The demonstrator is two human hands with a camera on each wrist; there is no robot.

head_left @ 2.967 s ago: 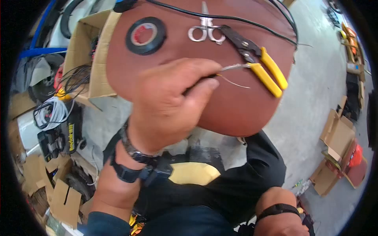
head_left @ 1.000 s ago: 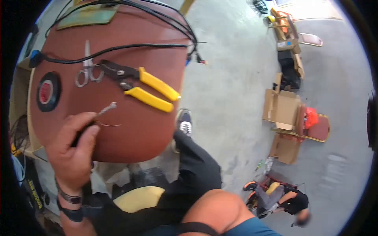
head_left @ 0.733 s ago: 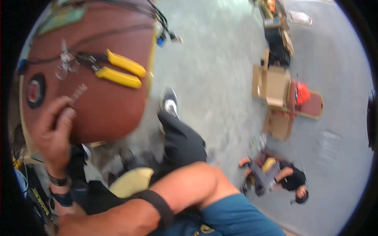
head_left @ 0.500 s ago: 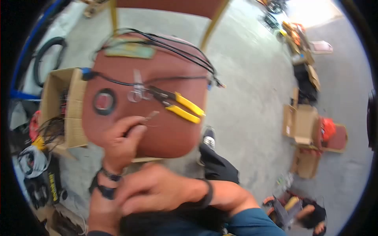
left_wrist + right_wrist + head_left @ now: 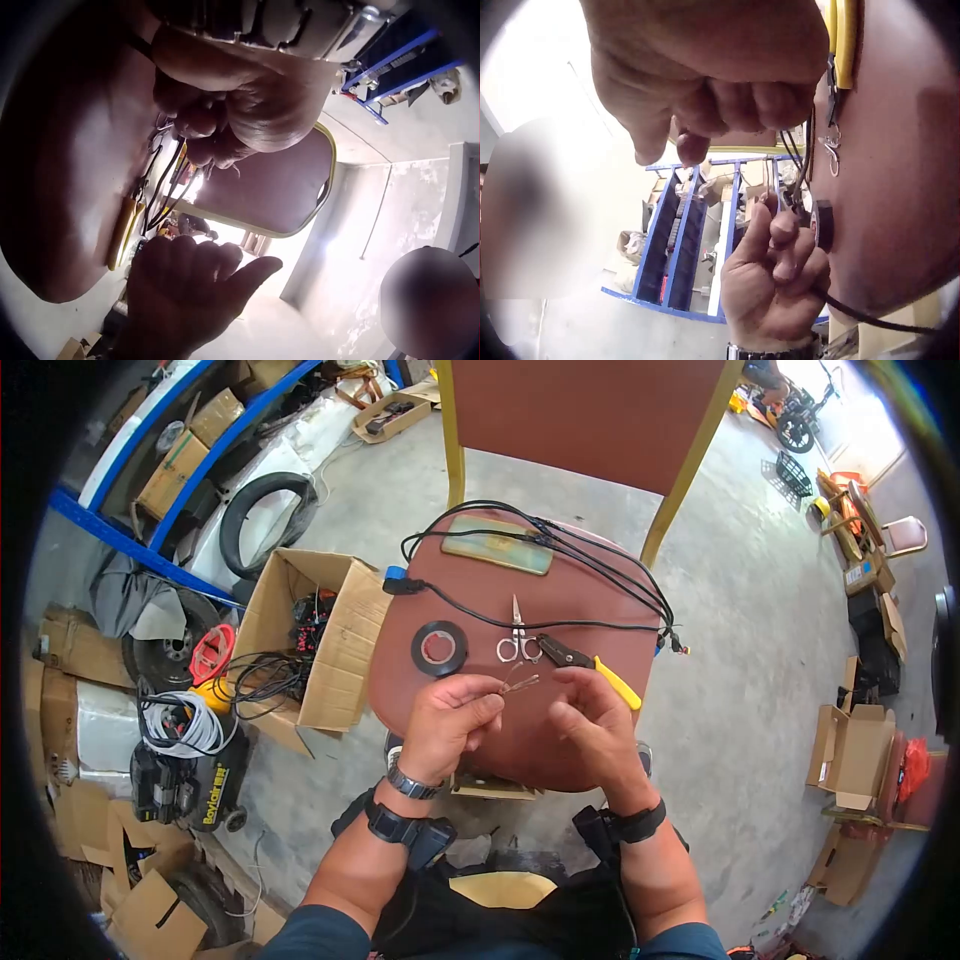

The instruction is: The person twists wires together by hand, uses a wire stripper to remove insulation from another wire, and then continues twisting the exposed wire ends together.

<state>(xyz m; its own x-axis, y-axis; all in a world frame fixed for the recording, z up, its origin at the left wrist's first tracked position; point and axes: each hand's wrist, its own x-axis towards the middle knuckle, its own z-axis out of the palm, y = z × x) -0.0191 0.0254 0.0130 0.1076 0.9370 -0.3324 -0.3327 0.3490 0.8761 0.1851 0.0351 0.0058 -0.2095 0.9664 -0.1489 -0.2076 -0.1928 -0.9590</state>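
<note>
In the head view my left hand [image 5: 450, 725] pinches the stripped wire end [image 5: 522, 685] between thumb and forefinger over the brown chair seat [image 5: 545, 760]. Bare strands stick out to the right. My right hand [image 5: 603, 735] is held just right of the wire, fingers loosely bent, with nothing seen in it. The right wrist view shows the wire tip [image 5: 765, 196] standing above my left fingers, and a black cable running from that hand. Beyond the hands lie black tape [image 5: 440, 648], scissors [image 5: 518, 632] and yellow-handled pliers [image 5: 618, 682], partly behind my right hand.
A phone-like green slab [image 5: 497, 545] and looped black cables [image 5: 610, 575] lie toward the chair's backrest [image 5: 590, 420]. An open cardboard box [image 5: 345, 650] with wires stands left of the seat. More boxes [image 5: 855, 760] are on the right.
My right hand has moved up from near my left forearm to beside the wire. My left hand still pinches the wire. The head view has turned back toward the seat, leaving the seated person out of sight.
</note>
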